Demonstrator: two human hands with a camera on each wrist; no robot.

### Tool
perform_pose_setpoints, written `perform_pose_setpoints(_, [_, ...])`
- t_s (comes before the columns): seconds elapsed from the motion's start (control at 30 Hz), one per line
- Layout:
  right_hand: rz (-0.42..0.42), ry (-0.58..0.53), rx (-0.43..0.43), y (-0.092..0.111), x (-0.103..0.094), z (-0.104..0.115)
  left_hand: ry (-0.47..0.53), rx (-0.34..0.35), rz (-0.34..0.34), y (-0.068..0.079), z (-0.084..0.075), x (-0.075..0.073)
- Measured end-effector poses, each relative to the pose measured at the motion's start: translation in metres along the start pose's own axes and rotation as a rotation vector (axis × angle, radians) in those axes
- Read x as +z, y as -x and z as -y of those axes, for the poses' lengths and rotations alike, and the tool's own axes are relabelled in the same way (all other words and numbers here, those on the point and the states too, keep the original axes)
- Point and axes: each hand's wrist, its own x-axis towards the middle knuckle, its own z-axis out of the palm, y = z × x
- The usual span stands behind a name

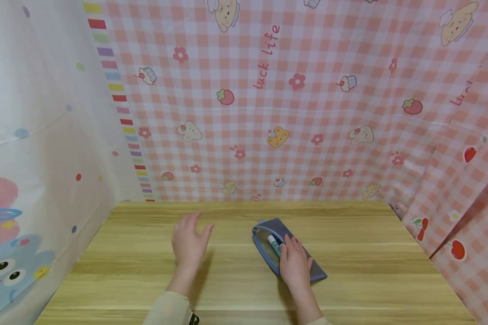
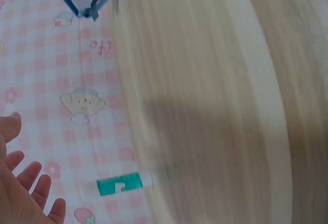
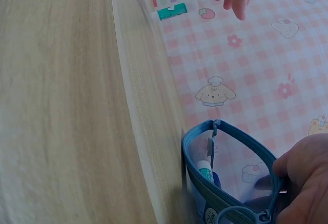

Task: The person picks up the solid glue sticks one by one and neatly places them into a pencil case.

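A blue-grey zippered pencil case (image 1: 315, 266) with a see-through side lies on the table, its mouth spread wide. Inside it a glue stick (image 1: 274, 246) with a white cap and green label shows beside a dark blue item (image 3: 216, 179). My right hand (image 1: 294, 262) pinches the case's rim (image 3: 277, 183) between thumb and fingers. To the left, my left hand (image 1: 189, 241) is held above the table with fingers spread and nothing in them. Near that hand a second green-and-white glue stick (image 2: 120, 183) stands upright on the table; in the head view it cannot be seen.
The wooden table (image 1: 146, 271) extends around both hands. Behind it hangs a pink checked curtain (image 1: 244, 117), with a white patterned cloth (image 1: 57, 149) on the left side.
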Motion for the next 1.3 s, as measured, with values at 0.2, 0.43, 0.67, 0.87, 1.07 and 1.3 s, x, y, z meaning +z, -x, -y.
perform_pose_setpoints(0.2, [0.002,0.001,-0.001,0.000,0.000,0.000,-0.008,-0.031,0.002,-0.003,0.011,-0.008])
perform_pose_setpoints(0.43, [0.004,-0.001,0.000,0.000,0.000,-0.001,-0.039,-0.049,-0.003,-0.006,0.023,-0.014])
perform_pose_setpoints(0.67, [0.009,0.000,0.002,0.000,-0.001,0.000,-0.034,-0.056,-0.013,-0.009,0.034,-0.015])
perform_pose_setpoints(0.87, [0.011,0.002,0.001,0.000,-0.001,-0.001,-0.002,-0.079,-0.025,-0.013,0.041,-0.014])
perform_pose_setpoints(1.07, [0.006,0.003,-0.001,0.000,-0.001,-0.001,0.065,-0.130,0.018,-0.016,0.046,-0.013])
perform_pose_setpoints(1.3, [0.004,0.003,0.004,-0.001,0.000,-0.001,0.198,-0.294,0.133,-0.017,0.049,-0.013])
